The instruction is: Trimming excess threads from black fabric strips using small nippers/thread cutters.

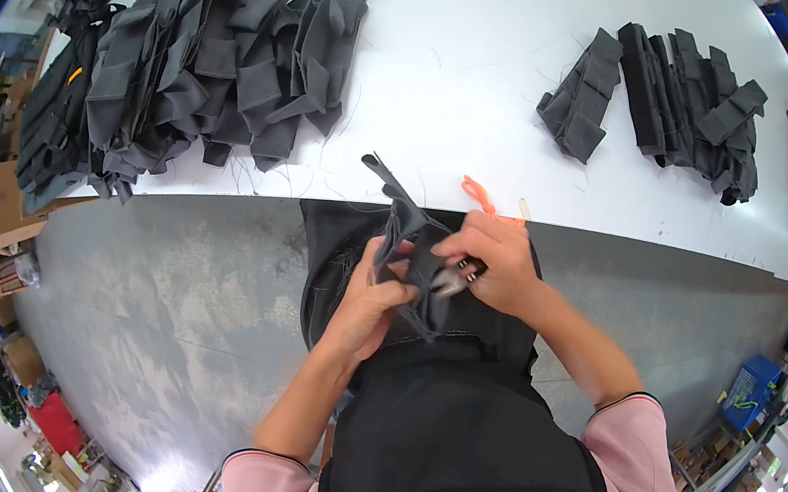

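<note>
Above a black apron, by the white worktop, 1 dark grey fabric piece is gripped by the left hand. The fingers of the right hand curl around blurred metal snips, probably; their blades could nick cloth or skin if the fabric slipped. No writing is readable.

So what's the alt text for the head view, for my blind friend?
A person's left hand holds a dark gray fabric piece above a black apron, while the right hand holds a small, blurry metal tool beside it. On the white table, dark fabric lies in a big left heap and smaller right piles.
</note>
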The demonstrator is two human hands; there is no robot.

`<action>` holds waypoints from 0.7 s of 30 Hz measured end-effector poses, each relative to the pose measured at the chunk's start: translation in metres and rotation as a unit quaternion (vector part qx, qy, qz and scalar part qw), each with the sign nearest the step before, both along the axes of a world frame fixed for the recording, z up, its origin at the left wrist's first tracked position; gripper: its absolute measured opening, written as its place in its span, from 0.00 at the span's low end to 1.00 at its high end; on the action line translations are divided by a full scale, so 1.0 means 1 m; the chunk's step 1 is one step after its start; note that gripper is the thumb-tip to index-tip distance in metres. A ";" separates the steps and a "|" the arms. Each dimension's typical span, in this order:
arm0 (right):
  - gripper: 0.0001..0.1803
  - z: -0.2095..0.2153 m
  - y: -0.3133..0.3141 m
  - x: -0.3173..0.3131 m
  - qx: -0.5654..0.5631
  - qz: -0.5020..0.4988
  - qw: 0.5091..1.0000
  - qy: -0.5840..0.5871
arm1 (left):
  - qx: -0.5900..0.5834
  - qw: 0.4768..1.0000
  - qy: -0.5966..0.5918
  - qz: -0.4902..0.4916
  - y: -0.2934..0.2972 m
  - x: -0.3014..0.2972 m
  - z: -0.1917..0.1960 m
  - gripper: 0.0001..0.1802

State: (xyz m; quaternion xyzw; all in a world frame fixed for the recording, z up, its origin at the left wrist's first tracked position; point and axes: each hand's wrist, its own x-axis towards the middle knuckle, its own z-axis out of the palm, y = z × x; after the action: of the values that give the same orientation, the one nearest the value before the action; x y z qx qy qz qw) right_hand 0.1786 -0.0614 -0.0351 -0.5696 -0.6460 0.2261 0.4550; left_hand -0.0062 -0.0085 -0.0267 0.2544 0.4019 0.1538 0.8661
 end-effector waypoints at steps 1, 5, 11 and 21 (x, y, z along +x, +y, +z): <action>0.14 0.000 -0.002 -0.003 0.000 0.000 1.000 0.002 | -0.010 0.997 0.003 0.073 -0.006 0.003 -0.001 0.27; 0.17 0.032 -0.017 -0.012 -0.134 -0.048 0.985 0.095 | 0.055 0.988 0.091 0.110 -0.018 0.009 -0.006 0.26; 0.19 0.054 -0.030 -0.015 -0.144 -0.078 0.973 -0.162 | 0.145 0.967 0.134 0.163 -0.016 0.026 0.005 0.23; 0.19 0.049 -0.021 -0.024 -0.083 -0.059 0.964 -0.244 | 0.243 0.943 0.191 0.118 -0.018 0.023 -0.003 0.27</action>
State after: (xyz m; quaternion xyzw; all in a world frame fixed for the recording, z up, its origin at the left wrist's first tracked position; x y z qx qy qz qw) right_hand 0.1550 -0.0820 0.0138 -0.6803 -0.6818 0.1064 0.2470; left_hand 0.0166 -0.0263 -0.0295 0.4326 0.5375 0.2969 0.6602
